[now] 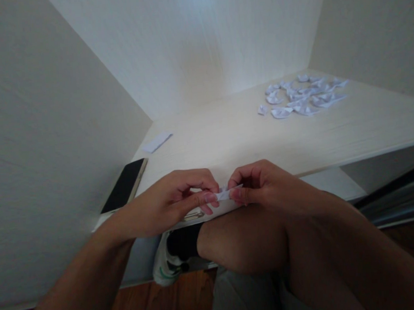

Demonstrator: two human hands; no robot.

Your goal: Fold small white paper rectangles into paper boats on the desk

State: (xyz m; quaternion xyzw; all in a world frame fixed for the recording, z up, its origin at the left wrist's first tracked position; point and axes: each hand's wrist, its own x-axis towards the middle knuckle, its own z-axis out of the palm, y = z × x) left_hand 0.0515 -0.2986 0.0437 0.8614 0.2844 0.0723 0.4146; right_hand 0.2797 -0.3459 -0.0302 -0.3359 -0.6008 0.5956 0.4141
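Note:
Between both hands, just above the near edge of the pale shelf, is a small folded white paper boat (224,194). My left hand (183,194) pinches its left end between thumb and fingers. The thumb and fingers of my right hand (260,184) are closed on its right end. Parts of the paper are hidden under the fingertips. Farther back on the right lies a group of similar folded white paper boats (299,95), set close together.
A strip of white paper (158,142) lies at the back left of the shelf (206,141). In front of it, a dark flat device (124,185) rests by the left wall. Walls enclose the shelf at left, back and right. My bent leg (243,239) is below its edge.

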